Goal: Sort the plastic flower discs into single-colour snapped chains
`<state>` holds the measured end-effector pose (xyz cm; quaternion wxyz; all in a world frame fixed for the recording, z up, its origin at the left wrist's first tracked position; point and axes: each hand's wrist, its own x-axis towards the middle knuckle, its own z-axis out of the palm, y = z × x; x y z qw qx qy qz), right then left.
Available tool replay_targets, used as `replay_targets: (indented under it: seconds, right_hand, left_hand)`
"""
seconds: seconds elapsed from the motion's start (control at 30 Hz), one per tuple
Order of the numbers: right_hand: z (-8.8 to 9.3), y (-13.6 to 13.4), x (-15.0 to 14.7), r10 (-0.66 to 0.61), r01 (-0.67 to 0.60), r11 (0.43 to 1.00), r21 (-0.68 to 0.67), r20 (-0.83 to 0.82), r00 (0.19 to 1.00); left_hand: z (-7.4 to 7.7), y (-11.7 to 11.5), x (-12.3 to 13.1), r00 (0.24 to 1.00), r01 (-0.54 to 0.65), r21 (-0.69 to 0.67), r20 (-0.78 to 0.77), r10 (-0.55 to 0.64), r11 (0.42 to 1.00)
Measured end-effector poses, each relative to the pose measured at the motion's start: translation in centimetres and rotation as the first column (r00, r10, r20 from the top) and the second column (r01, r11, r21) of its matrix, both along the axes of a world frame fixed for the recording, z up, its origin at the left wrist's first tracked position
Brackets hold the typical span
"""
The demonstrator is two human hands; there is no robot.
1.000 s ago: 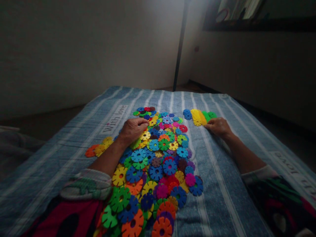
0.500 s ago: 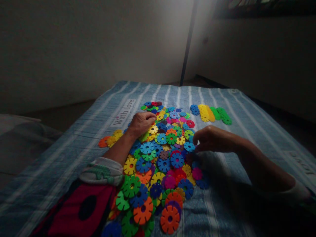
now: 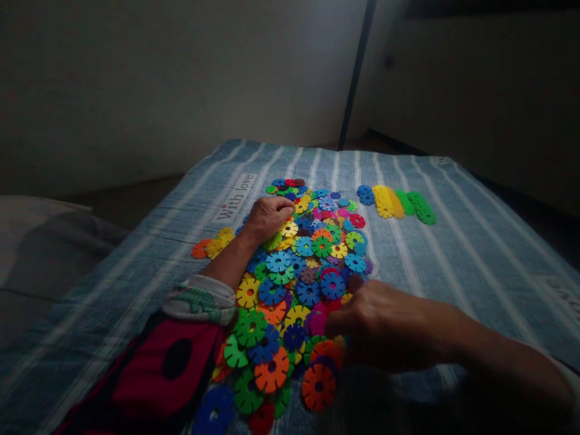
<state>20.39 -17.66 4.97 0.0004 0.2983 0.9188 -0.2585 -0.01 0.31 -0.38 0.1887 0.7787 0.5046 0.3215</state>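
Note:
A long heap of notched plastic discs (image 3: 309, 291) in many colours runs down the middle of the cloth. My left hand (image 3: 268, 219) rests on the heap's far left part, beside a yellow disc (image 3: 289, 228). Its fingers are curled closed, and what they hold, if anything, is hidden. Over the heap's near right side is my right hand (image 3: 371, 320), bent downward by a pink disc (image 3: 316, 320) and above an orange disc (image 3: 319, 386). Motion blur and shadow obscure its fingertips.
Sorted rows of blue discs (image 3: 365, 194), yellow discs (image 3: 385, 202) and green discs (image 3: 422, 208) lie at the far right. More yellow discs (image 3: 220, 243) and an orange disc (image 3: 200, 249) lie left of my forearm. The striped blue cloth (image 3: 471, 260) covers the table; a thin pole (image 3: 357, 75) stands behind it.
My right hand has moved from the heap's right edge nearer to me and over the discs. My left hand has stayed at the same spot on the heap. The view has shifted slightly.

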Motion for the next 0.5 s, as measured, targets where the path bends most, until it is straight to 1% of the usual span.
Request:
replay_targets:
  seconds: [0.1,0.2,0.27,0.37,0.5]
  right_hand:
    - [-0.2,-1.0,-1.2,0.028,-0.028,1.000,0.003,0.037,0.999]
    - [-0.3,-1.4,-1.6,0.039,-0.039,0.999,-0.006,0.095,0.995]
    - [-0.4,-1.4,-1.6,0.027,-0.028,1.000,0.005,0.124,0.992]
    - [-0.9,-1.3,-1.4,-0.008,-0.002,0.998,0.063,0.159,0.987]
    - [-1.6,-1.1,-1.1,-0.045,0.030,0.993,0.112,0.134,0.990]
  left_hand:
    - [0.1,-0.1,0.1,1.000,0.005,-0.013,0.008,-0.004,1.000]
    - [0.1,-0.2,0.2,1.000,0.001,-0.021,0.015,-0.001,1.000]
    - [0.1,-0.2,0.2,1.000,0.000,-0.028,0.020,0.000,1.000]
    - [0.1,-0.2,0.2,1.000,0.006,-0.035,0.027,-0.005,0.999]
    - [0.0,-0.2,0.2,1.000,0.007,-0.038,0.026,-0.006,0.999]
